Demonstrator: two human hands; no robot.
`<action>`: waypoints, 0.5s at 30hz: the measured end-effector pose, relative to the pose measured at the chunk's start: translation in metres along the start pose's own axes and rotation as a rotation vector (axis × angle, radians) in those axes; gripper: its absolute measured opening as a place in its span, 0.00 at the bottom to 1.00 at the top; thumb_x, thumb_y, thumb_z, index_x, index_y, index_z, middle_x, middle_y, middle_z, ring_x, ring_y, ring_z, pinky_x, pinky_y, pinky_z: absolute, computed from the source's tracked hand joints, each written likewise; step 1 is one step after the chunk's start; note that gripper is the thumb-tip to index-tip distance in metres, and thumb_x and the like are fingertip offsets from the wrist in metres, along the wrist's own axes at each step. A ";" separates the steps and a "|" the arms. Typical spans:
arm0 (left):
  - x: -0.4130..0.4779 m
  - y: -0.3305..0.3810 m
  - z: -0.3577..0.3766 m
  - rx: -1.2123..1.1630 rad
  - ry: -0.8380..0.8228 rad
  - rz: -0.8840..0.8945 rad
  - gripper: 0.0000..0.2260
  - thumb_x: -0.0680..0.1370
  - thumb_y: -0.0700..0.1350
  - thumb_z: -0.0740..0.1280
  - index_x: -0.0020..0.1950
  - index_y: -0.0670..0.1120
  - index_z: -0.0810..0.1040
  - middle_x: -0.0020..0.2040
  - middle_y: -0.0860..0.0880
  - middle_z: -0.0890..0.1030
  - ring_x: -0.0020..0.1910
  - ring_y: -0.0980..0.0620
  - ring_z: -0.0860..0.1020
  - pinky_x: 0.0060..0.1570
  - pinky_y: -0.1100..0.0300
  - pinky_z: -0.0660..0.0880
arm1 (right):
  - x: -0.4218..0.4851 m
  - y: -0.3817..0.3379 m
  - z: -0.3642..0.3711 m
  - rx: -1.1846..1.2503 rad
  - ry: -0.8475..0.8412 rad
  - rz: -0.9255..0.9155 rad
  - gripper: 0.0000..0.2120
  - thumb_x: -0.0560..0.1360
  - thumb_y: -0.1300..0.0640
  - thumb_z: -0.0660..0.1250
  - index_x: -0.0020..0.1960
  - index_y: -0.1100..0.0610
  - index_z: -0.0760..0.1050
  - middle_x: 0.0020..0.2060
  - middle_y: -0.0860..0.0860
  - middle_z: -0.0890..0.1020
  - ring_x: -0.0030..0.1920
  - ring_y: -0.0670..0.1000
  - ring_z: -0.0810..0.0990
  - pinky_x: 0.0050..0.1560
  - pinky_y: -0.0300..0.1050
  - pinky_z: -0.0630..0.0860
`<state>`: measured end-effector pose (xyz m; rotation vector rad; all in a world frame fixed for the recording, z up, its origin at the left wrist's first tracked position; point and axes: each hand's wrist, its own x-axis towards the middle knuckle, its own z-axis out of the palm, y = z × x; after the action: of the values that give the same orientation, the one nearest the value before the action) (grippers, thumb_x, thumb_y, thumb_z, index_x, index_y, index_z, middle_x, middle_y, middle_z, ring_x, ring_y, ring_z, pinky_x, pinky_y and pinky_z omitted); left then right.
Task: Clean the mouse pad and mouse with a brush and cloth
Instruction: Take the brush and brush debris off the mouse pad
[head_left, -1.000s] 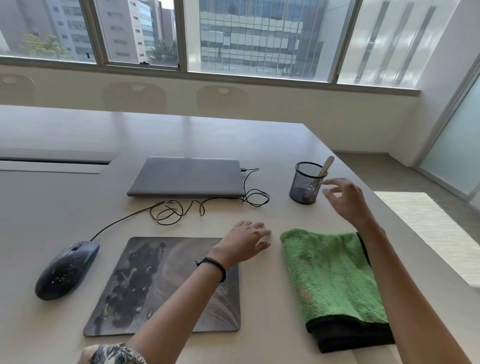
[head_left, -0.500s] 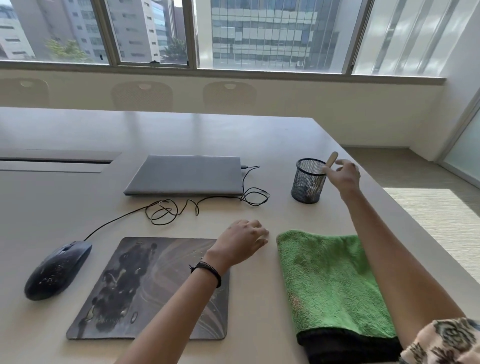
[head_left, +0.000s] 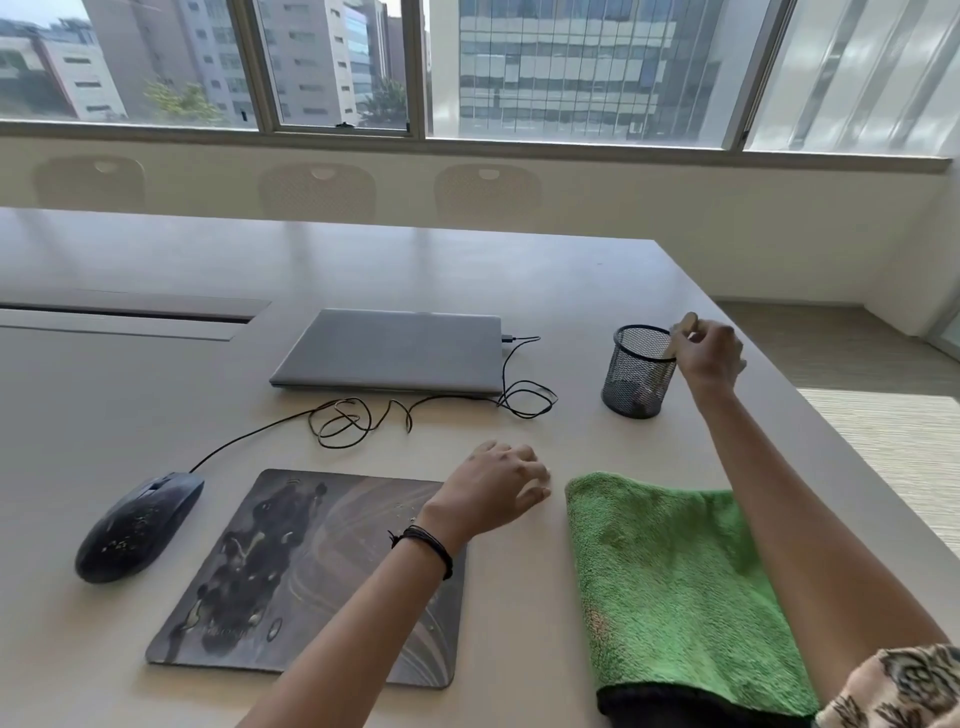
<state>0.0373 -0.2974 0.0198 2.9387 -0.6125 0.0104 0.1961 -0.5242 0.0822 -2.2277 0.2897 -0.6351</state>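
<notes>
Right hand (head_left: 709, 351) pinches brush (head_left: 685, 323) standing in mesh cup (head_left: 636, 374); my left hand (head_left: 498, 480) lies loosely curled, holding nothing, between mouse pad (head_left: 291, 571) and cloth (head_left: 675, 587)

Bare table (head_left: 519, 597) between mouse pad (head_left: 291, 571) and cloth (head_left: 675, 587), cable loops (head_left: 343, 426) before laptop (head_left: 389, 348), mesh cup (head_left: 636, 379) beyond

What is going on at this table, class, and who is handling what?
A person seems about to start cleaning. Their right hand grips the pale wooden brush handle sticking out of the black wire-mesh cup. Their left hand rests loosely by the far right corner of the dark patterned mouse pad. The dark corded mouse lies left of the pad and the folded green fluffy cloth right of it, neither being touched.
</notes>
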 end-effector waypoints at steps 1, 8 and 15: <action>0.000 -0.001 0.000 0.001 -0.009 -0.002 0.16 0.80 0.54 0.55 0.63 0.50 0.74 0.64 0.49 0.74 0.61 0.47 0.73 0.65 0.54 0.62 | -0.002 -0.002 -0.002 -0.013 0.004 -0.011 0.11 0.76 0.56 0.63 0.42 0.64 0.78 0.45 0.64 0.81 0.53 0.63 0.76 0.57 0.54 0.66; -0.003 -0.006 -0.009 0.012 -0.132 0.023 0.19 0.80 0.56 0.54 0.68 0.51 0.70 0.68 0.50 0.70 0.65 0.47 0.70 0.70 0.48 0.58 | -0.017 -0.010 -0.015 -0.050 0.165 -0.135 0.12 0.76 0.53 0.62 0.39 0.59 0.77 0.43 0.59 0.82 0.47 0.60 0.77 0.48 0.48 0.59; -0.026 -0.036 -0.030 -0.074 -0.045 0.061 0.18 0.80 0.54 0.57 0.68 0.51 0.71 0.68 0.54 0.72 0.66 0.52 0.70 0.65 0.57 0.63 | -0.047 -0.031 -0.032 0.067 0.352 -0.315 0.13 0.76 0.50 0.63 0.43 0.59 0.80 0.41 0.56 0.82 0.40 0.56 0.79 0.49 0.45 0.65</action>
<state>0.0284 -0.2505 0.0434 2.8554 -0.6930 -0.0699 0.1397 -0.5054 0.1074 -2.1062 0.0878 -1.1931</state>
